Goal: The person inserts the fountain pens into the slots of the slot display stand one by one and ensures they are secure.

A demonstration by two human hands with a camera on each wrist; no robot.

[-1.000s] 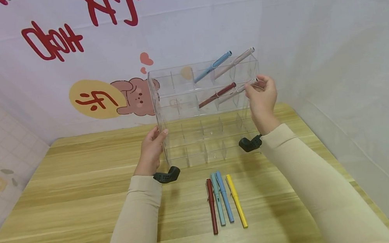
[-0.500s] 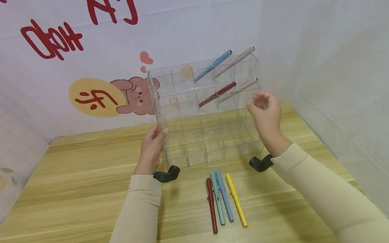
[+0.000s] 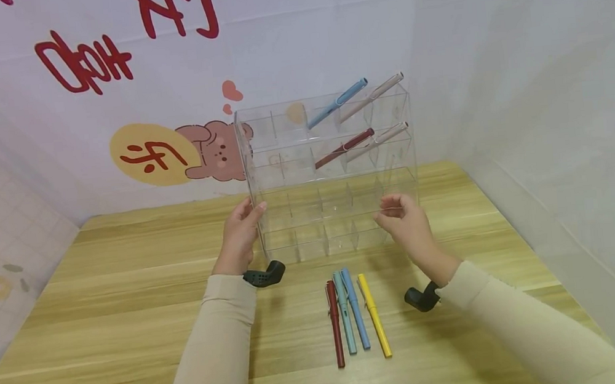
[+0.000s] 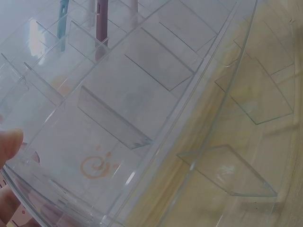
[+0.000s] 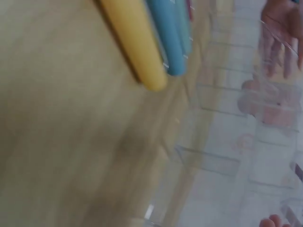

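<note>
A clear acrylic pen rack (image 3: pixel 303 208) with stepped compartments stands on the table. My left hand (image 3: pixel 238 239) grips its left side wall, the thumb (image 4: pixel 10 144) in front. A blue pen (image 3: pixel 337 104) and a pale pink pen (image 3: pixel 372 97) lean in the top tier. One tier down are a dark red pen (image 3: pixel 345 149) and another pale pink pen (image 3: pixel 377 142). Before the rack's lower right, my right hand (image 3: pixel 411 228) holds nothing, its fingers loosely bent. On the table lie a dark red pen (image 3: pixel 336 325), a teal pen (image 3: pixel 344 313), a blue pen (image 3: pixel 355 310) and a yellow pen (image 3: pixel 375 316).
The wooden table (image 3: pixel 132 332) meets a white printed cloth (image 3: pixel 320 36) behind the rack. More cloth (image 3: pixel 568 130) hangs along the right side. A black wrist camera (image 3: pixel 422 298) juts from the right sleeve, and another (image 3: pixel 265 275) from the left.
My right hand has let go of the pale pink pen in the second tier and moved down toward the pens on the table. My left hand stays on the rack.
</note>
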